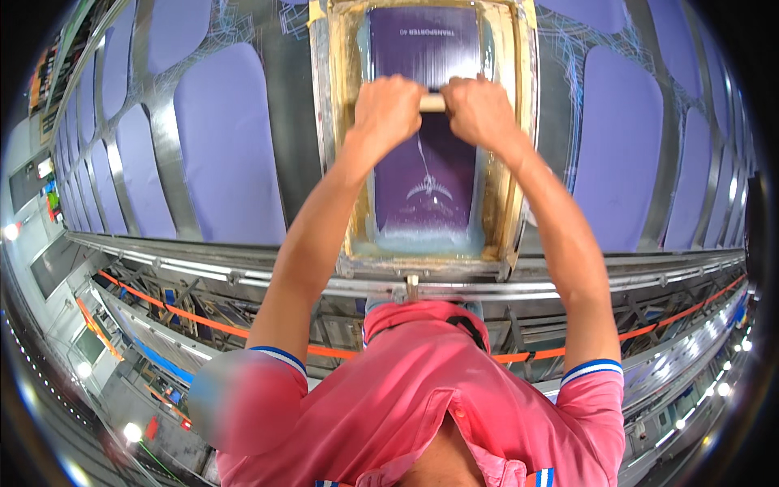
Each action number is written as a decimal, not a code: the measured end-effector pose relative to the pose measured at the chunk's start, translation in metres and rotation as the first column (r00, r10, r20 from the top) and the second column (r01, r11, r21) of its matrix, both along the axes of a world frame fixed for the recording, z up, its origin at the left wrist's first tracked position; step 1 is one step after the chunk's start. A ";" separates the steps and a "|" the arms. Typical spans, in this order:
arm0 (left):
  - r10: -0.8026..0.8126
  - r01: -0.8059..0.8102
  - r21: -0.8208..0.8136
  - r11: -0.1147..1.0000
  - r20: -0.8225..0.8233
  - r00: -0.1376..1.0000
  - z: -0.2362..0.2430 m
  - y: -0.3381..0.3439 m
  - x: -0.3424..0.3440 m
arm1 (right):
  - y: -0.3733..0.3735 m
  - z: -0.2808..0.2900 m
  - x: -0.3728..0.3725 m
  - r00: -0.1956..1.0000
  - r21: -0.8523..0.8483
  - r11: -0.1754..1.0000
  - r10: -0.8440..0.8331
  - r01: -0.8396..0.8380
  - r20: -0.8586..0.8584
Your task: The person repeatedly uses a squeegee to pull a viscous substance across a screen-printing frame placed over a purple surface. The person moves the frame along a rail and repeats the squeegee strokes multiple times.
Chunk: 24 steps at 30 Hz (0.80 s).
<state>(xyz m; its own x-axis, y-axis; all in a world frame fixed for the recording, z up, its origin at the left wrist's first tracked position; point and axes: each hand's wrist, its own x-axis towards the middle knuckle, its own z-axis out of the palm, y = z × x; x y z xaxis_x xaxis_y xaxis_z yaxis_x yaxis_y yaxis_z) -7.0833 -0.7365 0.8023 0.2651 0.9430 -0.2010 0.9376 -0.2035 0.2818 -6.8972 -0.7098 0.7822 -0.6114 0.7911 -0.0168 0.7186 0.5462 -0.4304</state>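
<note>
Both my hands are closed around the wooden handle of a squeegee (pixel 432 103), which lies crosswise over a screen printing frame (pixel 527 89). My left hand (pixel 388 109) grips its left end, and my right hand (pixel 477 112) its right end. A short stretch of pale wood shows between them; the blade is hidden under my hands. Through the frame's mesh (pixel 424 162) a dark purple area shows, with pale lettering at the far end and a winged emblem nearer me. Whitish paste (pixel 422 237) lies along the near end of the mesh, and yellowish residue coats the frame's inner borders.
Flat purple panels with rounded corners, such as the left one (pixel 223 146) and the right one (pixel 618 150), lie in rows on the long dark table. A metal rail (pixel 560 286) runs along its near edge. Behind me, an orange strip (pixel 324 351) crosses racks.
</note>
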 end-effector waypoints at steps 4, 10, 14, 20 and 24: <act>0.022 -0.017 -0.148 0.989 0.029 0.999 0.003 -0.142 0.020 | -0.139 0.007 0.019 0.999 -0.086 0.995 0.047 -0.046 0.017; 0.057 -0.049 -0.104 0.993 0.072 0.996 0.003 -0.269 0.040 | -0.249 0.017 0.049 0.991 -0.275 0.955 0.090 -0.113 -0.096; 0.047 -0.041 -0.061 0.997 0.089 0.995 0.001 -0.276 0.037 | -0.177 -0.007 0.091 0.914 0.134 0.904 -0.401 0.406 -0.065; -0.019 0.025 -0.111 0.993 0.060 0.998 -0.008 -0.263 0.039 | -0.118 -0.091 0.160 0.561 -0.233 0.581 -0.813 0.779 -0.153; 0.015 -0.002 -0.084 0.996 0.159 0.987 0.009 -0.287 0.016 | -0.128 -0.056 0.144 0.476 -0.297 0.602 -0.783 0.741 -0.400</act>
